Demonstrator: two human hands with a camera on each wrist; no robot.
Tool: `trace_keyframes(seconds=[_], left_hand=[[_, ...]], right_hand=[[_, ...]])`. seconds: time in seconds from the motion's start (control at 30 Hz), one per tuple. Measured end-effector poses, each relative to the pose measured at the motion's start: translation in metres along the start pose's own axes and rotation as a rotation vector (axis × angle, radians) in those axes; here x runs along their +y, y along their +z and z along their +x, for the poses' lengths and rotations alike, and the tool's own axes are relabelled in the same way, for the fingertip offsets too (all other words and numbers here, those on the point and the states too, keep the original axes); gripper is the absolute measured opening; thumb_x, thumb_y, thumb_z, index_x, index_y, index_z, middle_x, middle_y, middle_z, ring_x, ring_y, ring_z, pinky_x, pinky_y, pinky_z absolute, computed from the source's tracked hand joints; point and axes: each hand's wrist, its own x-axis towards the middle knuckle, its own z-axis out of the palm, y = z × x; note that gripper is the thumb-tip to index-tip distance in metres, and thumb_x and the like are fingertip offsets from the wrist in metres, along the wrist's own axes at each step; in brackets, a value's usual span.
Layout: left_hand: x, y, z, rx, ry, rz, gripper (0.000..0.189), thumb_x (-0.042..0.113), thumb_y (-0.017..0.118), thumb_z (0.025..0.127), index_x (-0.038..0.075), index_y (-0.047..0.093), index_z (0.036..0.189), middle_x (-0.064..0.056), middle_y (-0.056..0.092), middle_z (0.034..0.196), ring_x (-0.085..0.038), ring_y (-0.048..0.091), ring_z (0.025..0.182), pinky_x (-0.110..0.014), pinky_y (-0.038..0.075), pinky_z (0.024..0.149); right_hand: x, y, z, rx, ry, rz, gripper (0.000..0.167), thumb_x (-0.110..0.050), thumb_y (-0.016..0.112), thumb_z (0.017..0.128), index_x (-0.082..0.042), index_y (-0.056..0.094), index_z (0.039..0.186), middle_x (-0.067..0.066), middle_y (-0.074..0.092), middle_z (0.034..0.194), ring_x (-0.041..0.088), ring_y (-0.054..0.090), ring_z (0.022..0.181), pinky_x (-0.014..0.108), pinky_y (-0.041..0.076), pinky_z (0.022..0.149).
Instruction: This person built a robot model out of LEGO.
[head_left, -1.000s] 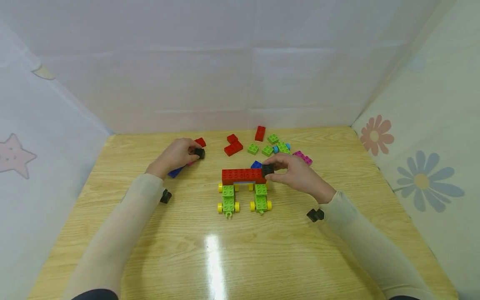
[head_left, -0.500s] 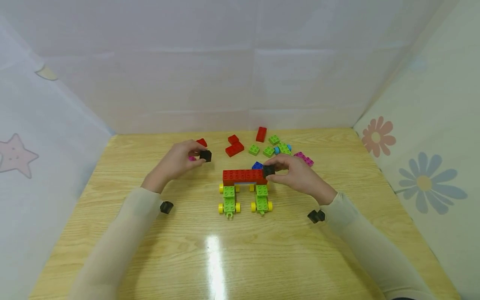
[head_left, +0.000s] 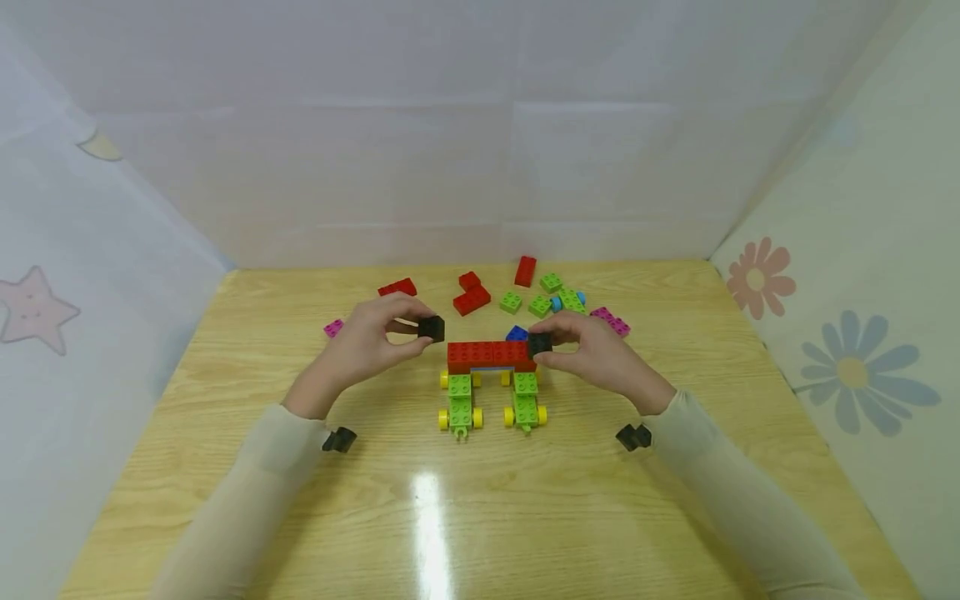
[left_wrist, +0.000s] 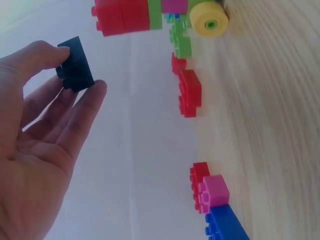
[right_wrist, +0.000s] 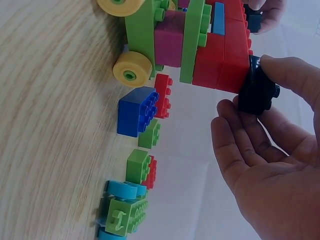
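Note:
My left hand [head_left: 365, 342] pinches a small black brick [left_wrist: 75, 65] between thumb and fingertips, held up left of the built vehicle. My right hand [head_left: 600, 354] pinches another black brick [right_wrist: 257, 90] right at the right end of the red bricks [head_left: 491, 356] on top. That red row spans two green wheeled bases [head_left: 461, 407] with yellow wheels [right_wrist: 132, 70]. Between base and red row, the right wrist view shows a magenta brick [right_wrist: 169, 39], a green layer and a blue strip [right_wrist: 218, 19].
Behind the vehicle lie loose red bricks [head_left: 472, 300], green bricks [head_left: 511, 302], a blue brick [head_left: 516, 333] and magenta bricks [head_left: 610, 321]. A small green base with blue wheels [head_left: 568, 299] stands back right. At left are a magenta brick [left_wrist: 216, 190] and a blue brick [left_wrist: 227, 222].
My left hand has moved right with its black brick, from the loose bricks at left toward the vehicle, uncovering a red and a magenta brick. My right hand stays almost in place.

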Motion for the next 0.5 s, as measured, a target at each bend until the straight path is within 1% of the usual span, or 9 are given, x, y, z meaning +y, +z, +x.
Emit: trace_keyframes(seconds=[0.1,0.2,0.37,0.5], left_hand=[[0.006,0.003,-0.002,0.002,0.024,-0.021,0.033,0.005,0.088,0.096,0.007,0.078,0.127,-0.01,0.077,0.126,-0.032,0.082,0.107,-0.052,0.069,0.094],[0.01,0.006,-0.003,-0.006,0.028,-0.05,0.032,0.004,0.089,0.095,0.007,0.078,0.125,-0.01,0.077,0.124,-0.03,0.082,0.105,-0.052,0.069,0.094],[0.012,0.009,-0.004,-0.029,0.004,-0.084,0.032,0.005,0.089,0.095,0.008,0.079,0.125,-0.01,0.078,0.123,-0.028,0.083,0.105,-0.054,0.068,0.096],[0.012,0.012,-0.004,-0.045,-0.02,-0.081,0.032,0.005,0.089,0.095,0.008,0.08,0.126,-0.011,0.079,0.124,-0.026,0.083,0.106,-0.046,0.069,0.096]], right_hand=[[0.001,0.001,0.0,0.004,-0.006,-0.004,0.042,-0.026,0.084,0.103,-0.018,0.075,0.143,0.005,0.073,0.139,0.033,0.071,0.132,0.065,0.054,0.118],[0.002,0.001,0.001,0.005,-0.01,-0.007,0.043,-0.026,0.084,0.103,-0.018,0.075,0.143,0.004,0.073,0.139,0.032,0.071,0.131,0.065,0.054,0.118],[0.002,0.0,0.001,0.007,-0.011,-0.001,0.041,-0.025,0.085,0.102,-0.019,0.075,0.142,0.005,0.073,0.138,0.032,0.072,0.131,0.065,0.055,0.118],[0.002,0.001,0.0,0.004,-0.014,0.003,0.041,-0.025,0.084,0.102,-0.019,0.075,0.142,0.005,0.073,0.138,0.032,0.072,0.131,0.064,0.055,0.118]])
